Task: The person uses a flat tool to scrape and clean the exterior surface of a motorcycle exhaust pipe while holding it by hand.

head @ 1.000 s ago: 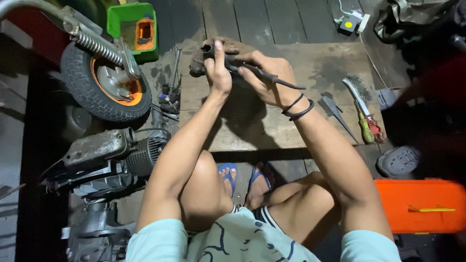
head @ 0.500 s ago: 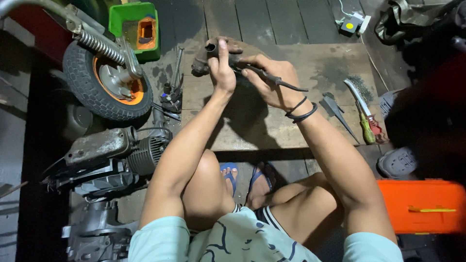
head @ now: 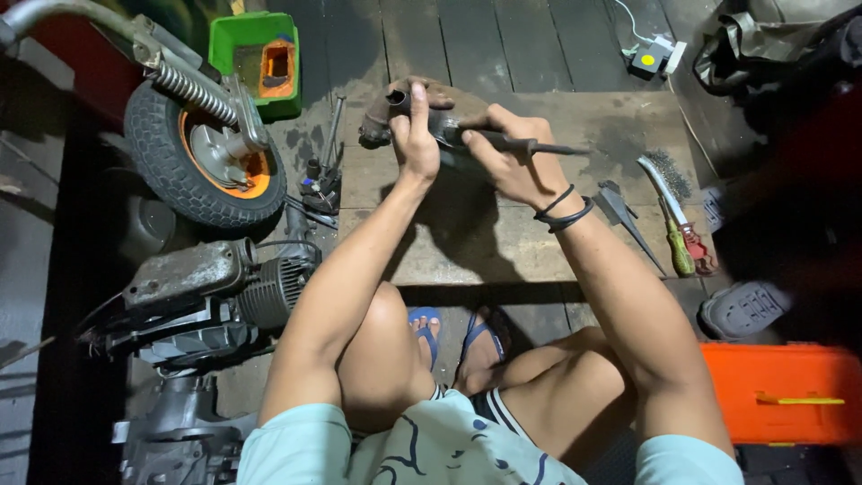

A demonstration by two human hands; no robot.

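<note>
Hands: left hand [head: 415, 135] wrapped around a dark metal part [head: 395, 112], thumb up over its top; right hand [head: 512, 162] closed on a thin dark tool [head: 530, 146].
Metal part: held above the far edge of the wooden board [head: 503, 233], in the left hand, just left of the right hand.
Tool: its tip end meets the part between the two hands; the other end sticks out to the right.
Board: wire brush [head: 660, 184] and screwdriver [head: 678, 247] lie at its right edge.
Left side: scooter wheel [head: 193, 157], green tray [head: 260, 63], engine [head: 215, 287].
Right side: orange case [head: 781, 395].
</note>
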